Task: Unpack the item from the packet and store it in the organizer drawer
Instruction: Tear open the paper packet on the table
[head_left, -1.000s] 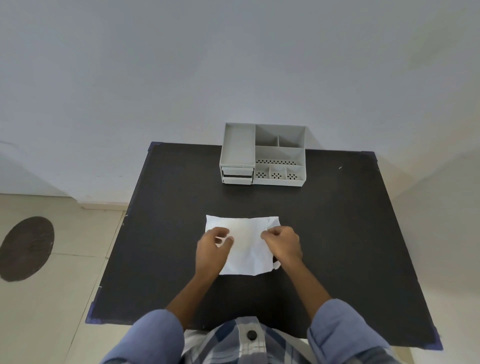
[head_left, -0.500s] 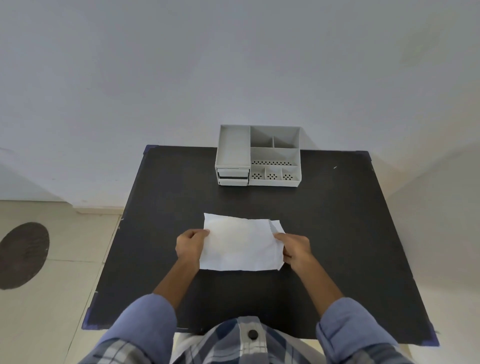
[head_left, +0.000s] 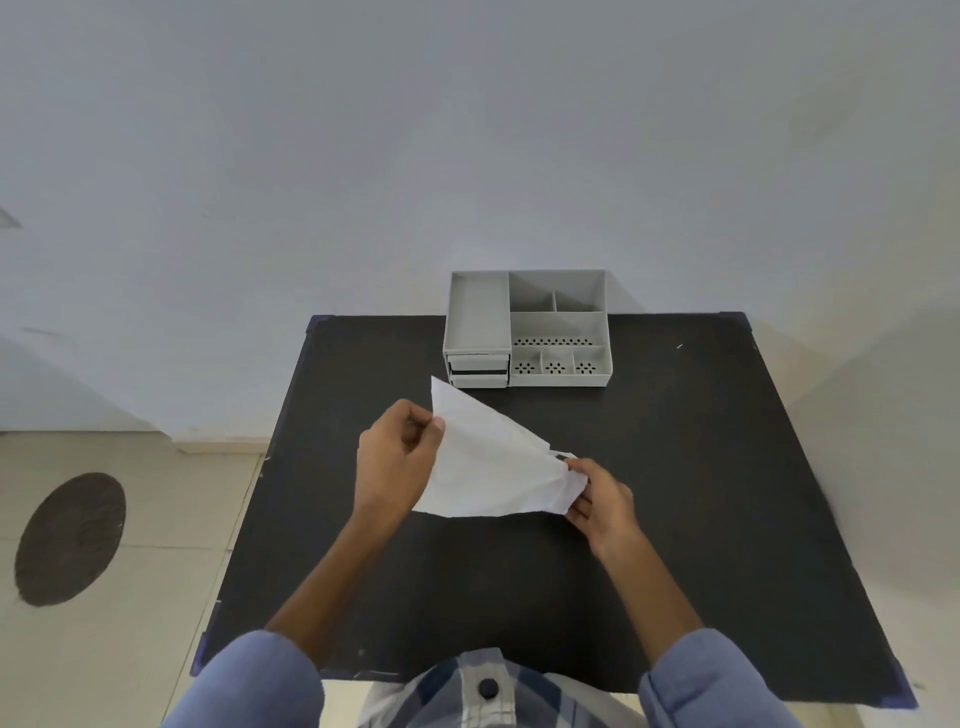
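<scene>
A white paper packet (head_left: 488, 462) is held tilted above the black table (head_left: 675, 493), its left corner raised toward the organizer. My left hand (head_left: 400, 457) pinches the packet's upper left edge. My right hand (head_left: 602, 499) grips its crumpled lower right end. What is inside the packet is hidden. The grey organizer (head_left: 527, 330) stands at the table's far edge, with open compartments on top and two small drawers (head_left: 478, 371) at its front left; a dark gap shows between them.
A pale wall rises right behind the table. Tiled floor lies to the left with a dark round patch (head_left: 70, 540). The table's near edge is by my body.
The packet lay flat under both hands a second ago. Now it is lifted off the table and tilted, left hand higher, right hand bunching the right end.
</scene>
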